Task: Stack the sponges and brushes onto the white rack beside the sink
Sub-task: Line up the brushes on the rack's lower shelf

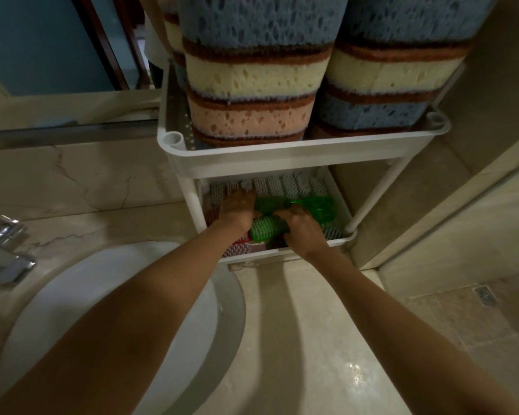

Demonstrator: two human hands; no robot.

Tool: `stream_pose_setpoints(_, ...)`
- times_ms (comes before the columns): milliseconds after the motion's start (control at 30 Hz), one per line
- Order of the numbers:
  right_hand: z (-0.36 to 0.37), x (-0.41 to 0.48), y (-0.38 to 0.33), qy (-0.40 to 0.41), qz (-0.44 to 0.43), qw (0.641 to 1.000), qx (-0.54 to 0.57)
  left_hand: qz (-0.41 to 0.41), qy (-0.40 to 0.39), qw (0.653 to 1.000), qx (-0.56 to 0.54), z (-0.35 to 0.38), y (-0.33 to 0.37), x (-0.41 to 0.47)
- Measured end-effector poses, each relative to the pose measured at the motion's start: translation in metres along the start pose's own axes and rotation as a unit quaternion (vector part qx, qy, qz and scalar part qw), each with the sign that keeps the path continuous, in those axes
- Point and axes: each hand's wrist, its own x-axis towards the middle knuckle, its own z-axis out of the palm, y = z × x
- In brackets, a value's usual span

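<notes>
A white two-tier rack (297,151) stands on the counter right of the sink. Its top tier holds two tall stacks of blue, yellow and pink sponges (252,76). The lower tier (340,205) is full of brushes: grey ones (282,185) in a row at the back, green ones (315,206) in the middle, pink ones at the front left. Both my hands reach into the lower tier. My right hand (301,227) grips a green brush (265,229) with bristles up. My left hand (237,206) rests on the brushes beside it, fingers curled downward.
A white oval sink (72,310) lies under my left arm, with a chrome faucet (5,253) at the far left. A marble counter (297,339) runs in front of the rack. A mirror is at the top left, a tiled wall at the right.
</notes>
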Motion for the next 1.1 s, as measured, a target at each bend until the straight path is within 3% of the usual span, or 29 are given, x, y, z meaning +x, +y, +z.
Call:
stream_pose_setpoints(300, 0.008, -0.002, 0.0, 0.038, 0.051, 0.996, 0.056, -0.004, 0.018, 1.0, -0.021, 0.005, -0.002, -0.002)
stream_pose_setpoints(767, 0.01, -0.018, -0.007, 0.097, 0.056, 0.99, 0.087, -0.007, 0.063, 0.998, -0.03, 0.004, 0.0, -0.013)
stream_pose_setpoints(967, 0.003, -0.04, -0.024, 0.167, 0.053, 0.973, 0.149, -0.033, 0.093, 0.989, -0.113, -0.012, 0.012, -0.047)
stream_pose_setpoints(1100, -0.001, -0.067, -0.057, 0.188, 0.033, 0.952, 0.241, -0.061, 0.156, 0.967, -0.19, -0.028, 0.008, -0.104)
